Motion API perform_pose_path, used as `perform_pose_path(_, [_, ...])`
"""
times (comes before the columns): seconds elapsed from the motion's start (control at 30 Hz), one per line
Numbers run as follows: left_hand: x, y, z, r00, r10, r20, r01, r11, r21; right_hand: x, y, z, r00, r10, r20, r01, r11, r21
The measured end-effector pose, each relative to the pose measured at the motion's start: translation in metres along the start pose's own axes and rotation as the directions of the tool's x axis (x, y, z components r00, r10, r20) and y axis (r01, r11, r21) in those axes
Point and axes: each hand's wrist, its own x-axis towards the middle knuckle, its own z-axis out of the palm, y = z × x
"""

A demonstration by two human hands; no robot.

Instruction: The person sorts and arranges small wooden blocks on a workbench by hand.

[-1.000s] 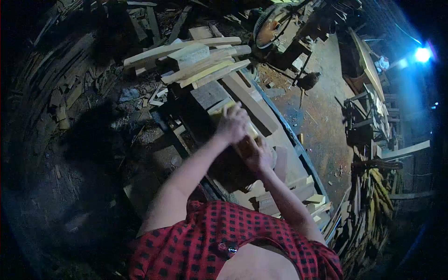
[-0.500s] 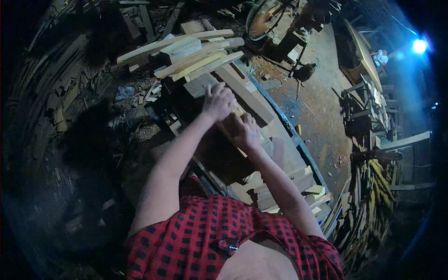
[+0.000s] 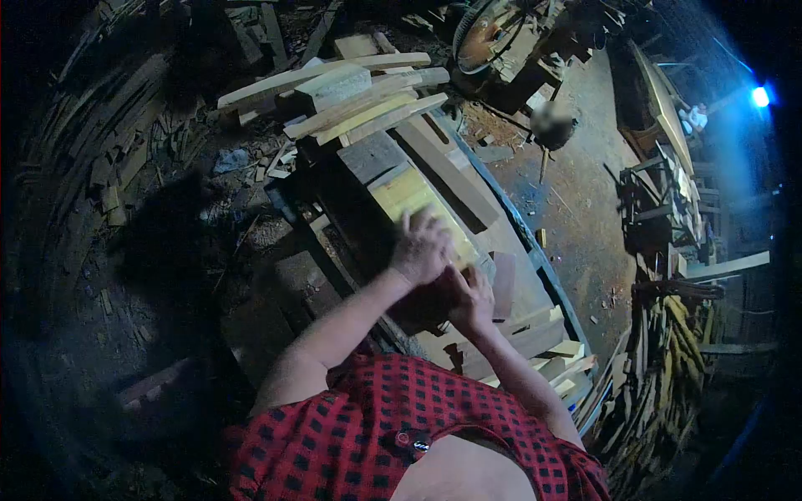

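A pale yellowish board (image 3: 409, 194) lies lengthwise on the workbench (image 3: 520, 280), its far end beside a grey block (image 3: 370, 157). My left hand (image 3: 424, 246) is over the near part of this board, blurred, with its fingers bent. Close beside it, lower right, my right hand (image 3: 470, 299) is at the board's near end, with its fingers bent too. Whether either hand grips anything is hidden or smeared. A long brown wood bar (image 3: 447, 175) lies to the right of the board.
Stacked planks (image 3: 368, 113) lie across the bench's far end. More wood pieces (image 3: 535, 338) lie at the near right. A fan (image 3: 480, 42) stands beyond. Sticks (image 3: 668, 376) are heaped on the right, and scraps cover the floor.
Both hands have moved back toward my body along the board, uncovering its yellowish far part. The view has shifted slightly.
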Motion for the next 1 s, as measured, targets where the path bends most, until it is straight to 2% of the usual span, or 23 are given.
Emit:
perform_pose_path(0.07, [0.019, -0.046, -0.008, 0.999, -0.035, 0.005, 0.035, 0.999, -0.005, 0.047, -0.011, 0.018, 0.998, -0.043, 0.043, 0.043, 0.999, -0.012])
perform_pose_path(0.1, [0.030, -0.065, -0.022, 0.998, -0.055, 0.003, 0.055, 0.997, 0.061, 0.072, -0.017, 0.026, 0.998, -0.064, 0.023, 0.064, 0.998, 0.027])
perform_pose_path(0.13, [0.041, -0.088, -0.022, 0.997, -0.053, -0.061, 0.058, 0.993, 0.100, 0.097, -0.024, 0.034, 0.996, -0.085, -0.001, 0.085, 0.994, 0.065])
perform_pose_path(0.2, [0.061, -0.122, -0.022, 0.989, -0.079, -0.127, 0.087, 0.994, 0.065, 0.137, -0.034, 0.044, 0.988, -0.138, -0.065, 0.141, 0.989, 0.042])
perform_pose_path(0.3, [0.077, -0.144, -0.026, 0.994, -0.084, -0.076, 0.086, 0.996, 0.027, 0.160, -0.047, 0.044, 0.994, -0.088, -0.064, 0.090, 0.995, 0.033])
perform_pose_path(0.33, [0.078, -0.144, -0.026, 0.996, -0.073, -0.059, 0.077, 0.994, 0.075, 0.158, -0.046, 0.045, 0.995, -0.084, -0.049, 0.082, 0.995, -0.049])
perform_pose_path(0.37, [0.077, -0.141, -0.026, 0.996, -0.065, -0.056, 0.069, 0.995, 0.075, 0.156, -0.045, 0.045, 0.996, -0.077, -0.054, 0.075, 0.996, -0.049])
perform_pose_path(0.43, [0.074, -0.138, -0.023, 0.987, -0.071, -0.146, 0.085, 0.992, 0.090, 0.153, -0.045, 0.041, 0.991, -0.109, -0.075, 0.107, 0.994, -0.031])
perform_pose_path(0.57, [0.051, -0.093, -0.013, 0.988, -0.053, -0.145, 0.065, 0.995, 0.081, 0.106, -0.028, 0.026, 0.991, -0.109, -0.082, 0.113, 0.993, 0.038])
perform_pose_path(0.63, [0.031, -0.053, -0.007, 0.995, -0.047, -0.092, 0.055, 0.994, 0.090, 0.065, -0.019, 0.006, 0.992, -0.108, -0.059, 0.113, 0.991, 0.076])
perform_pose_path(0.7, [0.013, -0.012, -0.003, 0.999, -0.037, -0.022, 0.038, 0.996, 0.077, 0.021, 0.000, 0.002, 0.990, -0.106, -0.092, 0.107, 0.994, 0.000])
perform_pose_path(0.77, [0.000, 0.026, -0.003, 0.998, -0.047, 0.037, 0.047, 0.999, -0.001, -0.011, 0.005, -0.014, 0.999, -0.025, -0.032, 0.026, 0.999, 0.033])
perform_pose_path(0.8, [-0.006, 0.038, 0.004, 1.000, -0.024, -0.003, 0.024, 1.000, -0.021, -0.024, 0.009, -0.018, 0.999, -0.031, -0.032, 0.032, 0.999, 0.034])
perform_pose_path(0.83, [-0.008, 0.047, 0.006, 0.999, 0.000, -0.043, -0.002, 0.999, -0.041, -0.034, 0.013, -0.020, 0.999, -0.007, -0.042, 0.008, 0.999, 0.034])
perform_pose_path(0.9, [-0.009, 0.053, 0.008, 1.000, 0.022, -0.012, -0.023, 0.999, -0.028, -0.039, 0.014, -0.023, 0.999, 0.013, -0.052, -0.012, 0.999, 0.032])
perform_pose_path(0.97, [-0.006, 0.048, 0.007, 1.000, 0.014, 0.007, -0.013, 0.995, -0.098, -0.032, 0.011, -0.025, 0.998, 0.054, -0.016, -0.054, 0.999, 0.002])
perform_pose_path(1.0, [-0.001, 0.042, 0.008, 0.999, 0.027, -0.045, -0.032, 0.994, -0.101, -0.024, 0.012, -0.022, 0.999, 0.049, -0.016, -0.049, 0.999, 0.000])
